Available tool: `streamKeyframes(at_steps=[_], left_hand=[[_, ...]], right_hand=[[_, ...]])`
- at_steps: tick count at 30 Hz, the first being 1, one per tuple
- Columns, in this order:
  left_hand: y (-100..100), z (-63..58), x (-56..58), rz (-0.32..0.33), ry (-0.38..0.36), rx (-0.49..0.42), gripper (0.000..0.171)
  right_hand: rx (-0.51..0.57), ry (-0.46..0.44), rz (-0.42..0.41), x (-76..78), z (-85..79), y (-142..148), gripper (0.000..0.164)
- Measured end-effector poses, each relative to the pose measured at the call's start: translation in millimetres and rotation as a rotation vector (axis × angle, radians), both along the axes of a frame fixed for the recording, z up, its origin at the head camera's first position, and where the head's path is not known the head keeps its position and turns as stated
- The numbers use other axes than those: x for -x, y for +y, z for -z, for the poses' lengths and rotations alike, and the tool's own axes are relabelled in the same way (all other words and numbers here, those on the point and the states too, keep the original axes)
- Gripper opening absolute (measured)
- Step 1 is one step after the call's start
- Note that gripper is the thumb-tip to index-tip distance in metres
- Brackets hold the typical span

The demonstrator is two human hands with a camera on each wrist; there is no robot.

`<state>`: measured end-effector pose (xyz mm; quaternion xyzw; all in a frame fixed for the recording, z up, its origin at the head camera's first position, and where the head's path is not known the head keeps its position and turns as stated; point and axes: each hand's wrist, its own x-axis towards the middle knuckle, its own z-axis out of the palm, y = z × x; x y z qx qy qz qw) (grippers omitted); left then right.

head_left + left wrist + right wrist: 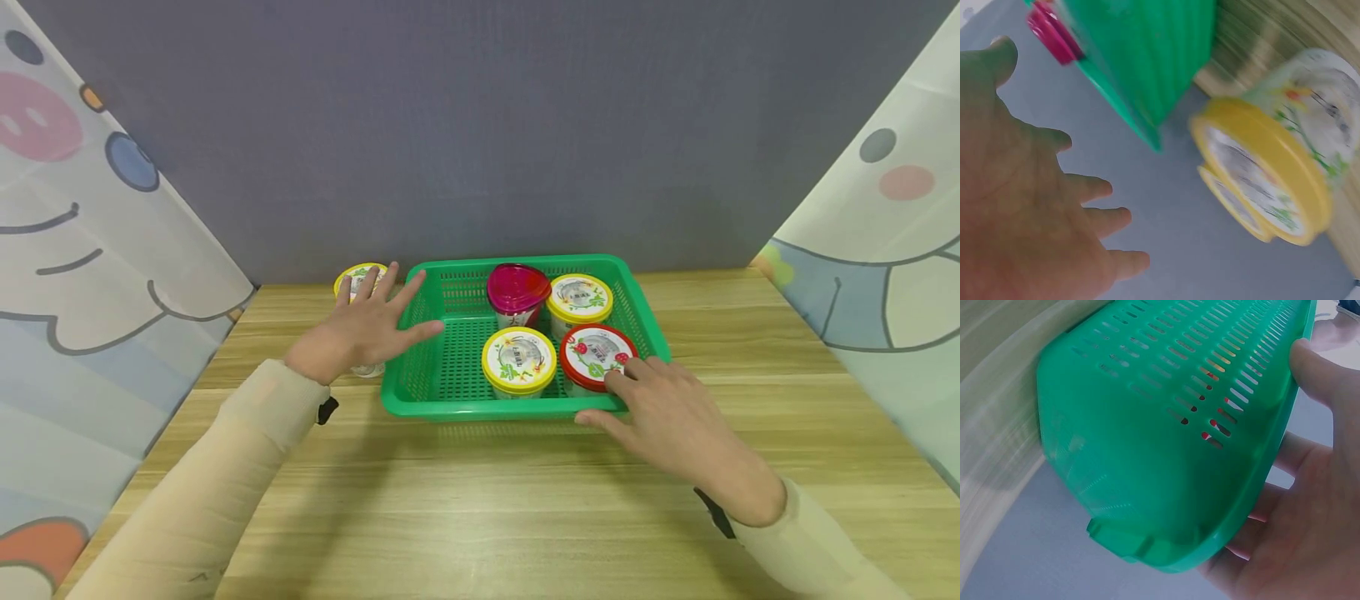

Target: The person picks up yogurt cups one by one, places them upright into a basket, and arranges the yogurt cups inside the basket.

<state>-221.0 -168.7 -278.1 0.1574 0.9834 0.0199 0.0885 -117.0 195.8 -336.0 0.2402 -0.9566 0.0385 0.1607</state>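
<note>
My left hand (367,329), fingers spread and nothing in them, hovers over the left end of the green basket (450,410) and beside it. Beneath and beyond it stand two yellow-lidded paper tubs; one lid (352,273) shows past the fingers, and the nearer tub (1329,106) is mostly hidden by the hand in the head view. My right hand (671,412) holds the basket's front right rim, thumb outside and fingers over it. Its index fingertip is right at the red-lidded tub (600,354) inside.
Also in the basket are a near yellow-lidded tub (519,360), a far yellow-lidded tub (581,298) and a tub with a magenta lid (517,287). The basket stands on a wooden table (480,517) close to a grey back panel (495,133). Cartoon-printed cloths hang at both sides.
</note>
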Motion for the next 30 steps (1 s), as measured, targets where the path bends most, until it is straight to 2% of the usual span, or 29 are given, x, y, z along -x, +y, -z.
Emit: streamKeyframes(at_steps=[5,11,17,23,30], left_hand=[[-15,2.5,9.5,-0.055,0.010,-0.010,0.091],[-29,8.8,15.4,-0.082,-0.011,-0.034,0.090],[-42,13.9,17.6,-0.094,-0.019,-0.054,0.084],[-50,12.9,18.8,-0.098,-0.045,-0.057,0.077],[-52,13.6,17.5,-0.108,-0.082,-0.042,0.078]], right_hand=[[0.002,-0.006,0.002,0.1,-0.7,0,0.050],[-0.001,-0.008,-0.001,0.0,-0.5,1,0.050],[0.003,-0.019,0.006,-0.6,-1.3,1,0.050],[0.003,-0.016,0.006,-0.6,-1.4,1,0.050],[0.007,0.000,-0.002,-0.7,-0.6,1,0.049]])
